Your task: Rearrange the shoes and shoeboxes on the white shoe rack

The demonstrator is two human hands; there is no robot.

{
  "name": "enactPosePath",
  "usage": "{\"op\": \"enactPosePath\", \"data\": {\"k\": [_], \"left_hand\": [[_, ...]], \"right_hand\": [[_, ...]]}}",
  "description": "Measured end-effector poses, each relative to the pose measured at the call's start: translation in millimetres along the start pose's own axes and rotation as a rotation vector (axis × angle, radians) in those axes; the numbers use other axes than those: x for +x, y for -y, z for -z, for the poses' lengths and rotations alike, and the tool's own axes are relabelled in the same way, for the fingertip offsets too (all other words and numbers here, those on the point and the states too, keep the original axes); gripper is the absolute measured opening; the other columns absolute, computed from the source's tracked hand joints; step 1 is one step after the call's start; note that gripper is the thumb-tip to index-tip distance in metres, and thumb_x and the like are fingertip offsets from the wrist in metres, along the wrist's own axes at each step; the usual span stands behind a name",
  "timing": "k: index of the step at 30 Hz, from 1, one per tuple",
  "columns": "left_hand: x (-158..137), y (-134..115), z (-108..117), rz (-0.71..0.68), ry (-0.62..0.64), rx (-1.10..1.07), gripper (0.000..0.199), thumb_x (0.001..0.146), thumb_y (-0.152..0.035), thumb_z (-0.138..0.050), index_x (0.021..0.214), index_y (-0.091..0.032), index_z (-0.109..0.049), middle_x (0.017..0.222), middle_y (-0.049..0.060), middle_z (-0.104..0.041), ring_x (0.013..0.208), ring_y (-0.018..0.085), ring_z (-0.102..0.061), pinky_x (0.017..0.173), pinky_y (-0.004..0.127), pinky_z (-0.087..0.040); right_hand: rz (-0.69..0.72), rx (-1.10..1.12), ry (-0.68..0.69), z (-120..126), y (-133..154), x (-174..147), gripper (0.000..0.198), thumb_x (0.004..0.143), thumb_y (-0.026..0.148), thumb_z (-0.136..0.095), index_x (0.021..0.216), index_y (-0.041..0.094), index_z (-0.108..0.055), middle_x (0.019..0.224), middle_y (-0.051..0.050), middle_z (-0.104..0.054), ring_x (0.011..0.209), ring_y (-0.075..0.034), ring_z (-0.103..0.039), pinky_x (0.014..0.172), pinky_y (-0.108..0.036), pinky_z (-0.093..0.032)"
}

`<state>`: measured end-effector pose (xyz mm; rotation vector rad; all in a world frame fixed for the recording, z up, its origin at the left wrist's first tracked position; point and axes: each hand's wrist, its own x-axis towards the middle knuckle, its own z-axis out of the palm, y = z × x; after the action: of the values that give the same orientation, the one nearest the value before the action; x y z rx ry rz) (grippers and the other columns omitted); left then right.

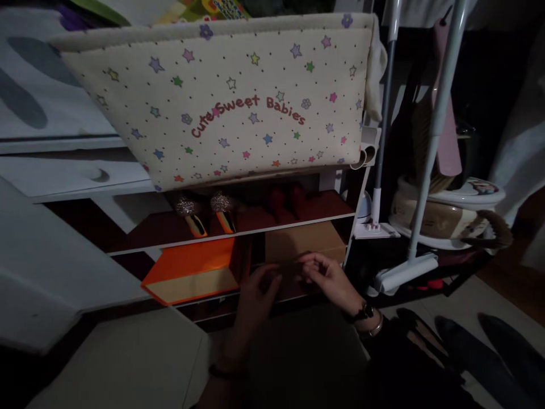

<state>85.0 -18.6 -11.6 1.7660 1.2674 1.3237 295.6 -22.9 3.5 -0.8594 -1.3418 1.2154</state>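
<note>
Both hands are in front of the lower shelf of a shoe rack, a short gap apart. My left hand (259, 292) is in shadow, its fingers curled and thumb bent in towards them. My right hand (330, 281), with a dark watch and a bracelet at the wrist, has its thumb and fingers drawn together in a pinch. What they hold, if anything, is lost in the dark between them. Just behind the fingers lies a brown cardboard box (304, 238). To the left of my left hand sits an orange box (196, 264) with a pale side.
On the shelf above (255, 224) stand glittery heeled shoes (221, 204) and dark red shoes (285, 201). A star-print fabric bin (264, 79) overhangs it. Right: a squeegee mop (411, 272), a flat mop (377, 227), a lidded pot (447, 213). Dark shoes (472, 346) lie on the floor.
</note>
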Motion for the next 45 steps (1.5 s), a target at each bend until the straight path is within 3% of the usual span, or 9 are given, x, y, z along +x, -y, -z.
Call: {"op": "enactPosePath", "data": {"k": [8,14,17,20,23,26,30,35,45], "left_hand": [[5,-3,-17,0.135,0.053,-0.294,0.040,0.081,-0.037,-0.076,0.114,-0.016,-0.069,0.076,-0.002,-0.060,0.072,0.013,-0.056,0.069,0.026,-0.043],[1,-23,-22,0.232,0.131,-0.811,0.075,0.082,-0.030,-0.080,0.150,-0.027,-0.048,0.072,-0.008,-0.049,0.061,0.007,-0.041,0.061,0.022,-0.034],[-8,-44,-11,0.136,0.229,-1.046,0.101,0.084,-0.026,-0.079,0.164,-0.046,-0.020,0.071,-0.009,-0.045,0.060,0.008,-0.039,0.063,0.022,-0.036],[-19,-58,2,-0.085,0.367,-1.150,0.112,0.084,-0.026,-0.079,0.162,-0.057,-0.005,0.065,-0.011,-0.040,0.053,0.007,-0.033,0.058,0.022,-0.037],[-26,-57,10,-0.269,0.481,-1.189,0.114,0.086,-0.024,-0.077,0.160,-0.061,0.001,0.061,-0.012,-0.038,0.046,0.006,-0.027,0.052,0.020,-0.035],[-26,-45,13,-0.326,0.544,-1.153,0.116,0.088,-0.023,-0.075,0.158,-0.062,0.009,0.061,-0.013,-0.038,0.044,0.005,-0.025,0.051,0.019,-0.035],[-24,-37,13,-0.332,0.585,-1.126,0.115,0.089,-0.024,-0.072,0.158,-0.060,0.013,0.063,-0.012,-0.038,0.045,0.006,-0.024,0.052,0.019,-0.035],[-31,-44,15,-0.312,0.537,-1.146,0.110,0.089,-0.024,-0.073,0.160,-0.060,0.004,0.062,-0.011,-0.035,0.046,0.006,-0.024,0.052,0.018,-0.035],[-28,-43,17,-0.336,0.587,-1.095,0.113,0.089,-0.025,-0.073,0.158,-0.062,0.008,0.060,-0.012,-0.037,0.044,0.006,-0.027,0.051,0.019,-0.038]], "right_hand": [[-0.134,0.390,-0.093,-15,-3,6,0.048,0.071,0.035,-0.087,0.111,0.019,-0.066,0.063,0.012,-0.045,0.051,-0.005,-0.035,0.052,-0.022,-0.027],[-0.193,0.628,0.020,-30,11,8,0.068,0.071,0.018,-0.084,0.133,0.026,-0.057,0.059,0.015,-0.035,0.048,-0.004,-0.019,0.046,-0.019,-0.016],[-0.093,0.682,0.150,-31,29,-1,0.094,0.075,0.013,-0.078,0.155,0.040,-0.037,0.060,0.015,-0.034,0.048,-0.006,-0.018,0.046,-0.019,-0.018],[0.079,0.661,0.268,-29,42,-15,0.113,0.080,0.012,-0.076,0.163,0.053,-0.010,0.060,0.015,-0.035,0.048,-0.007,-0.022,0.048,-0.019,-0.026],[0.211,0.650,0.366,-24,39,-24,0.120,0.081,0.016,-0.079,0.162,0.057,0.001,0.057,0.016,-0.030,0.045,-0.007,-0.019,0.048,-0.018,-0.029],[0.237,0.650,0.439,-19,26,-25,0.122,0.082,0.020,-0.080,0.161,0.058,0.004,0.056,0.017,-0.027,0.044,-0.007,-0.017,0.047,-0.018,-0.029],[0.231,0.637,0.494,-16,14,-22,0.123,0.083,0.019,-0.079,0.161,0.055,0.008,0.056,0.017,-0.028,0.044,-0.007,-0.018,0.047,-0.018,-0.030],[0.200,0.612,0.457,-15,20,-26,0.129,0.080,0.023,-0.082,0.160,0.054,0.014,0.057,0.017,-0.026,0.045,-0.007,-0.017,0.048,-0.018,-0.031],[0.166,0.580,0.415,-10,24,-27,0.130,0.076,0.029,-0.086,0.161,0.056,0.008,0.054,0.017,-0.026,0.044,-0.007,-0.015,0.045,-0.018,-0.028]]}}
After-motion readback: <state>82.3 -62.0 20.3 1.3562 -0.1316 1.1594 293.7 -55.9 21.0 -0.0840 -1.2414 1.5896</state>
